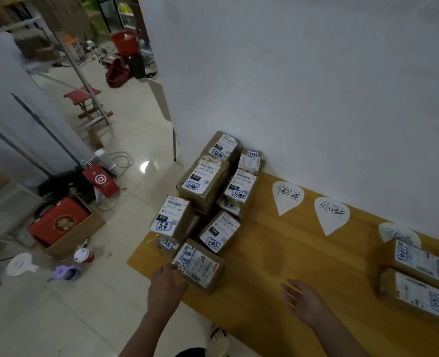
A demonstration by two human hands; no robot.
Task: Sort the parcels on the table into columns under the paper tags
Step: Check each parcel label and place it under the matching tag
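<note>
Several brown cardboard parcels with white labels are heaped at the left end of the wooden table (277,253). The nearest parcel (200,266) lies at the front left corner. My left hand (165,287) reaches to its left side, fingers touching its edge. My right hand (303,300) hovers over the bare table, fingers spread, holding nothing. Three white paper tags lie along the wall: one tag (288,197), a second tag (331,215), and a third tag (398,234). Two parcels (417,261) (419,295) lie in a column under the third tag.
A white wall (316,86) runs behind the table. On the floor to the left are a box with a red item (63,222), a red paper bag (101,181), a cup (84,255) and a red stool (84,99).
</note>
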